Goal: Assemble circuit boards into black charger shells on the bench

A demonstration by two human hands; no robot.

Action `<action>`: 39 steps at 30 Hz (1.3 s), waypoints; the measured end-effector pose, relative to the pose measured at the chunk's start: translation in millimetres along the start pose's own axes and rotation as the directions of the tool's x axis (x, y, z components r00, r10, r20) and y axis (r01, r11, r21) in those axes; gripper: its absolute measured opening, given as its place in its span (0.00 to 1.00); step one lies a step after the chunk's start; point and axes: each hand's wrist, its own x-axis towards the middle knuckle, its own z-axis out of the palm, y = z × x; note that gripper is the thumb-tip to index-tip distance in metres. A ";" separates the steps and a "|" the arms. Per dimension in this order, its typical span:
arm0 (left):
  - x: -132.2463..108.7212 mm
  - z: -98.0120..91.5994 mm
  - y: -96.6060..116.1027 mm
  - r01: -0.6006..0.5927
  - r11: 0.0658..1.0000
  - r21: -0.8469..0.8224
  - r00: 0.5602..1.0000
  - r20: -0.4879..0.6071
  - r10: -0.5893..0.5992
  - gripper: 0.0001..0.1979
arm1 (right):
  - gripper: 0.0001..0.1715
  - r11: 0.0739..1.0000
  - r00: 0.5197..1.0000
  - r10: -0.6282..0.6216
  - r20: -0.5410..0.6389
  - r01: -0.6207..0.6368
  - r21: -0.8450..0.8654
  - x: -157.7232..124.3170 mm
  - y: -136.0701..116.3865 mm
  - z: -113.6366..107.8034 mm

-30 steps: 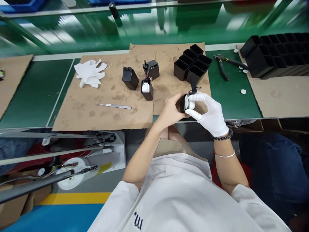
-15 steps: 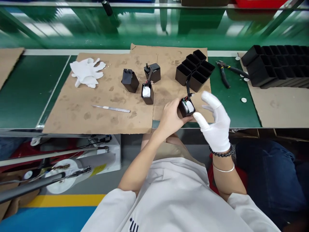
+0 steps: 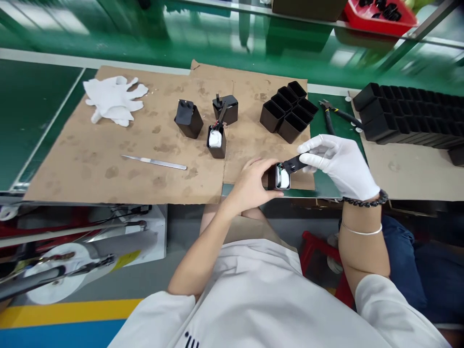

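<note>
- At front edge of cardboard (image 3: 108, 159): L hand (image 3: 252, 183) clamped round black case (image 3: 281, 178).
- R hand (image 3: 342, 162), gloved: fingers pinched on black tab (image 3: 294, 164) sticking out of case.

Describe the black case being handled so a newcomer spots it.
Find the brown cardboard on the green bench. At its near right edge the bare left hand grips a black case. Only this one has its tab pinched by the gloved right hand.
</note>
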 end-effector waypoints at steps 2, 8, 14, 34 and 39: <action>-4.1 7.3 5.5 -0.021 0.999 0.042 0.998 -0.052 0.024 0.34 | 0.17 0.984 0.993 0.114 -0.011 -0.111 0.142 -0.6 1.8 1.6; -9.2 19.9 11.7 -0.092 0.990 0.110 0.988 -0.112 0.104 0.32 | 0.22 0.891 0.959 0.267 0.098 -0.285 0.354 6.1 -6.4 1.1; -9.6 27.4 12.1 -0.009 0.984 0.175 0.968 -0.244 0.052 0.29 | 0.27 0.903 0.958 0.285 -0.008 -0.266 0.338 -19.8 -8.1 23.0; -16.0 51.6 6.2 0.019 0.958 0.286 0.917 -0.388 0.097 0.24 | 0.08 0.851 0.823 -0.397 -0.407 0.164 -0.498 -51.5 22.1 62.2; -15.2 51.4 8.4 0.033 0.963 0.266 0.935 -0.349 0.064 0.21 | 0.13 0.773 0.832 -0.508 -0.225 0.325 -0.545 -58.3 35.0 68.0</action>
